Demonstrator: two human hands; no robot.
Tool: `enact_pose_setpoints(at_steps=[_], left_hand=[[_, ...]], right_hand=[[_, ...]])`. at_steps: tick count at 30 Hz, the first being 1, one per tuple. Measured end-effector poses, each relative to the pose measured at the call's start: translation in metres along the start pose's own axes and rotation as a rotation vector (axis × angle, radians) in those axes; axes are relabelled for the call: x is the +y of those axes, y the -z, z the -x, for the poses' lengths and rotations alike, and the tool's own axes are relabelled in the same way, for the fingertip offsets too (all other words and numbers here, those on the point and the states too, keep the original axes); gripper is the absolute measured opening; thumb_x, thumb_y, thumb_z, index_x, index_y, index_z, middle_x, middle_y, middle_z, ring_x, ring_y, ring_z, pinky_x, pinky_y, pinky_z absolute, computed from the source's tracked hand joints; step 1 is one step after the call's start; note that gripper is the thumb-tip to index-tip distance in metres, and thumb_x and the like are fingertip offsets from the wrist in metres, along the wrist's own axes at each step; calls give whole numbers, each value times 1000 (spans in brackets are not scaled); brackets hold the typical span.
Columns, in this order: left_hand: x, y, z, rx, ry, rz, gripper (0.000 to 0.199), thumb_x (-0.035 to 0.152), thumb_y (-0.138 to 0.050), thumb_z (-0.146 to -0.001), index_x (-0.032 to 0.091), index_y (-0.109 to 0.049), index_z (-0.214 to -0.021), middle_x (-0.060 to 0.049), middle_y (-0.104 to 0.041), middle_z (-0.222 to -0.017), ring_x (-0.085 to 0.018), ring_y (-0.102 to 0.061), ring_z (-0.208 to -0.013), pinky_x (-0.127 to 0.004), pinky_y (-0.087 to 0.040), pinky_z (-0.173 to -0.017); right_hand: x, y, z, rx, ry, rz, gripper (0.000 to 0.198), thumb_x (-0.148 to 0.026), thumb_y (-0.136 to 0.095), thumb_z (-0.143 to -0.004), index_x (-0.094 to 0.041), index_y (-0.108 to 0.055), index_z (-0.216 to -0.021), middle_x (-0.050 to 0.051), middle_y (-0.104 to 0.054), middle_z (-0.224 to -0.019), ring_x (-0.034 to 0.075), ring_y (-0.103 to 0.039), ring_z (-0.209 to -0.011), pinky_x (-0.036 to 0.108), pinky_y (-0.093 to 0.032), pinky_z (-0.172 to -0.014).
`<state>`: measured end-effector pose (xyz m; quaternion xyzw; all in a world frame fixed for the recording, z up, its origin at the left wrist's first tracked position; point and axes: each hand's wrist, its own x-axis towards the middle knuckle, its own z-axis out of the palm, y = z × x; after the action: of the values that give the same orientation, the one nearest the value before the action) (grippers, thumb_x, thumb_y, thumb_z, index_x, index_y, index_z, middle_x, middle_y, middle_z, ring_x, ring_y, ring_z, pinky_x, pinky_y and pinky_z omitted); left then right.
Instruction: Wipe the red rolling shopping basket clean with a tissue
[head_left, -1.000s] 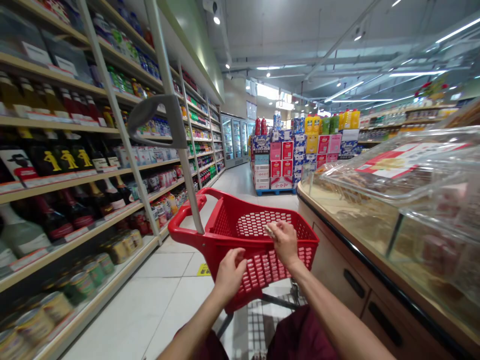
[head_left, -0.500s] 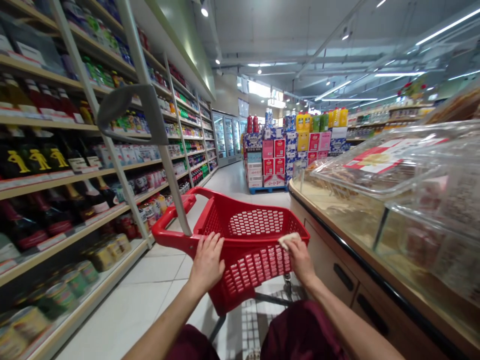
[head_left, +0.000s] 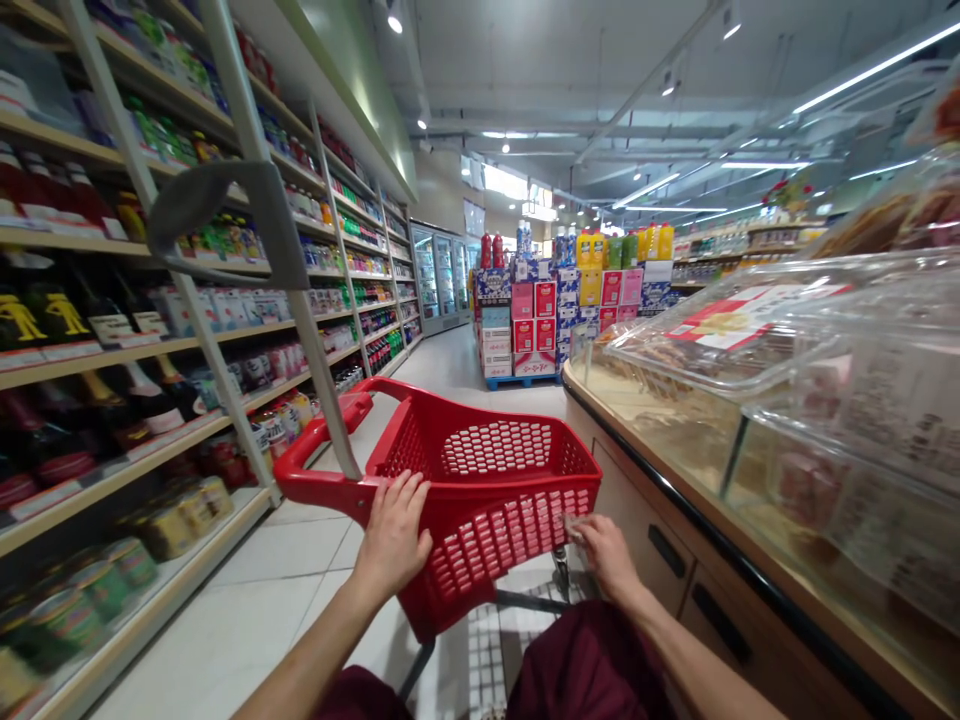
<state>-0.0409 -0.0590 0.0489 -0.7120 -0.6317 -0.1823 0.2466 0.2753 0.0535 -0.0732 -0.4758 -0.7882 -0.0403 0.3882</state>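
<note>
A red plastic shopping cart (head_left: 480, 490) with lattice sides stands before me, its inside showing no goods. My left hand (head_left: 396, 535) grips the cart's near top rim, fingers laid over the edge and thumb on the outer side. Lower on the near lattice side, by its right end, is my right hand (head_left: 604, 550). Its fingers pinch a small pale cloth (head_left: 574, 526) against the lattice; most of the cloth is hidden by the fingers. A grey metal pole with a grey loop handle (head_left: 225, 225) rises from the cart's handle end.
Shelves of bottles and cans (head_left: 150, 340) line the left side. On the right, close to the cart, stands a wooden counter (head_left: 645, 540) with clear plastic food boxes (head_left: 750, 320). Stacked cartons (head_left: 536, 315) on a blue pallet stand ahead, beyond white floor tiles (head_left: 300, 560).
My right hand with the cloth has moved from the top rim down onto the lattice side. My left hand stays on the rim. The view has shifted slightly right.
</note>
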Motion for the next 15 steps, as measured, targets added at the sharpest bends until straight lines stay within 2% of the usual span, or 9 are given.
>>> enact_pose_setpoints(at_steps=[2,4,6,9,11,13,15], left_hand=[[0,0,0,0,14,9,50,16,-42,-65,12,-48,-114,-11,-48,-123,-25,-35,-119,-46,-21,-102],[1,0,0,6,28,17,49,17,-43,-65,11,-48,-114,-11,-48,-123,-26,-35,-119,-46,-21,-102],[1,0,1,17,32,22,49,17,-43,-65,12,-48,-113,-11,-49,-122,-25,-36,-118,-46,-22,-102],[1,0,1,19,28,36,50,15,-43,-63,13,-49,-113,-10,-49,-122,-25,-36,-119,-45,-22,-103],[1,0,2,13,35,43,50,15,-43,-63,12,-49,-113,-10,-49,-123,-25,-35,-119,-44,-22,-103],[1,0,2,7,51,45,51,16,-43,-64,12,-49,-114,-10,-48,-124,-25,-34,-120,-45,-21,-103],[1,1,3,-1,63,48,51,16,-43,-64,12,-48,-114,-10,-48,-124,-25,-34,-120,-45,-20,-104]], right_hand=[[2,2,-5,73,-30,26,29,-17,-45,-75,-23,-63,-96,6,-58,-90,19,-48,-82,29,-37,-69],[6,5,-14,130,-65,61,31,-18,-43,-77,-21,-60,-103,8,-57,-95,20,-47,-85,31,-37,-72],[6,7,-19,104,-54,72,27,-18,-43,-76,-21,-63,-94,7,-58,-91,19,-49,-81,30,-38,-69],[-1,9,-17,-17,47,44,20,-21,-46,-76,-23,-66,-76,3,-60,-79,16,-50,-72,25,-39,-63],[-10,9,-18,-24,94,26,20,-22,-47,-77,-24,-66,-82,3,-59,-81,16,-51,-75,26,-40,-65],[-23,8,-23,69,104,0,24,-22,-45,-79,-23,-63,-95,5,-58,-87,18,-50,-81,28,-40,-70],[-39,3,-28,152,119,-43,26,-21,-42,-81,-21,-61,-99,7,-57,-89,18,-50,-83,30,-40,-74]])
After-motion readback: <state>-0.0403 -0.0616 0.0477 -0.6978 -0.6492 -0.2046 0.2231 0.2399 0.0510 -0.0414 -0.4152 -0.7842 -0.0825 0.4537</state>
